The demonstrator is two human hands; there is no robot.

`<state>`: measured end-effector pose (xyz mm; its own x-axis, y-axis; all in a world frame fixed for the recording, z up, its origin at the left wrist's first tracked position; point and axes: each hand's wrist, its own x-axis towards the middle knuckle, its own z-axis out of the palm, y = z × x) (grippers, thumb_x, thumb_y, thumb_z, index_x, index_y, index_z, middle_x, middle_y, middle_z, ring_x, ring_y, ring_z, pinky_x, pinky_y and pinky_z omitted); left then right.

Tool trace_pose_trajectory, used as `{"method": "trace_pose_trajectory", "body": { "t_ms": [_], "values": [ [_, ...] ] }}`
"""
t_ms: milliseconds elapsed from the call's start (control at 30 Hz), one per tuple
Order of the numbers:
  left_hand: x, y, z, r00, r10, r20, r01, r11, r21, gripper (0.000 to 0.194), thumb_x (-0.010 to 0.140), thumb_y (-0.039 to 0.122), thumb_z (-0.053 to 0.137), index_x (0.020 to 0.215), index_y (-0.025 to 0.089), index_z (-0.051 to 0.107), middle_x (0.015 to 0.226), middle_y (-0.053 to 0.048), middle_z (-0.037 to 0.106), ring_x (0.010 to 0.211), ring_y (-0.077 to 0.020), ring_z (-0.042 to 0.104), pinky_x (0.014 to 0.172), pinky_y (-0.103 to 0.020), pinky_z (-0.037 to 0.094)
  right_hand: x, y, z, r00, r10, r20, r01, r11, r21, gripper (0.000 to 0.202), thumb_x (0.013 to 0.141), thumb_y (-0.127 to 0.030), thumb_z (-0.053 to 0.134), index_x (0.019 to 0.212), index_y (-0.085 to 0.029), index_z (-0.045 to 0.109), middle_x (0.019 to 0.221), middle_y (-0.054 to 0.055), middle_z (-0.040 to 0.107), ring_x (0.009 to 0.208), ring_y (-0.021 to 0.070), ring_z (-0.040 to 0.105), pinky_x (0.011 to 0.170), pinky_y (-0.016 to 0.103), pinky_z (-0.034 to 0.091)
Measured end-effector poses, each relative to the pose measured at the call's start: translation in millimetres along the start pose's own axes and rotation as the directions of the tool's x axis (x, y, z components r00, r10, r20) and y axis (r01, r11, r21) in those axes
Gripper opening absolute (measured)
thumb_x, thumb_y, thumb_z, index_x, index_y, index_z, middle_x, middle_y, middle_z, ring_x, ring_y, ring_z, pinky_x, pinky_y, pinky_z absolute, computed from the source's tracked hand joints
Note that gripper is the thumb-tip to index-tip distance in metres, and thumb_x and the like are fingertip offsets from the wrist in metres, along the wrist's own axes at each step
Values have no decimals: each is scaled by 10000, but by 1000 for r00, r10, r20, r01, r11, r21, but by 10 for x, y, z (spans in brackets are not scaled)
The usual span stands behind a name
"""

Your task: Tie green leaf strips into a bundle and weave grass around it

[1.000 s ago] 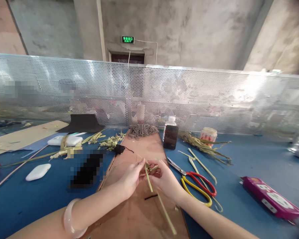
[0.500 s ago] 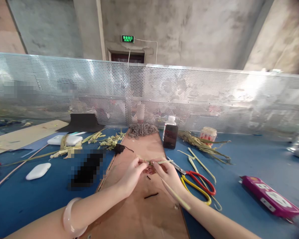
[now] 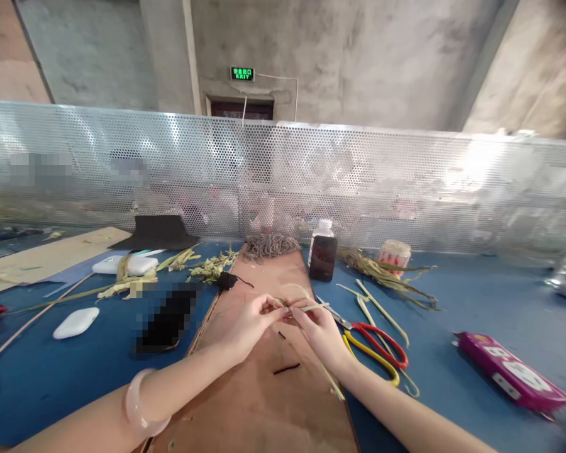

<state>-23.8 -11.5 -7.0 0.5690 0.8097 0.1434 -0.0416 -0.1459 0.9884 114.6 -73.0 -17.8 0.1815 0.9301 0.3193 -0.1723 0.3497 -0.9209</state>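
My left hand (image 3: 263, 321) and my right hand (image 3: 318, 327) meet above a brown wooden board (image 3: 259, 402), thumbs and fingertips pinched together. Between them are pale green plant strips; one long strip (image 3: 327, 371) trails down past my right palm, and a shorter end sticks out to the right over my right fingers. The exact spot where the strips cross is mostly covered by fingertips. Scissors (image 3: 375, 352) with one red and one yellow handle lie just right of my right hand. Short black thread pieces (image 3: 287, 369) rest on the board below my hands.
On the blue table are a magenta pouch-like item (image 3: 512, 371), dried leaves (image 3: 391, 274), a bottle (image 3: 324, 229) behind a dark phone-like slab (image 3: 322, 258), a white case (image 3: 76, 323) and a pixelated black object (image 3: 167, 318). Grey cord (image 3: 271, 246) is heaped at the board's far end. A perforated metal screen (image 3: 283, 163) stands behind.
The long strip's free end has swung from over my right forearm down and left onto the board side. A curved strip now shows above my fingertips. Both hands stay nearly in place.
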Motion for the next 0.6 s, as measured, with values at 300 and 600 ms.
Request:
{"method": "trace_pose_trajectory", "body": {
  "t_ms": [300,600],
  "values": [
    [-20,36,-2,999,45,-8,-45,999,14,192,768,351,626,827,175,576,855,-38,629,868,-201,604,817,-337,463,-18,4,32,1000,11,-3,-11,994,109,245,762,-327,668,953,-190,598,960,36,671,915,204,653,862,402,534],
    [-40,89,47,997,68,-27,-70,994,-89,184,755,286,651,875,178,563,916,-38,628,913,-198,612,814,-343,503,-18,-2,32,999,7,-33,-3,993,117,278,772,-294,660,1000,-177,551,937,48,665,906,204,648,844,395,534]
  ]
}}
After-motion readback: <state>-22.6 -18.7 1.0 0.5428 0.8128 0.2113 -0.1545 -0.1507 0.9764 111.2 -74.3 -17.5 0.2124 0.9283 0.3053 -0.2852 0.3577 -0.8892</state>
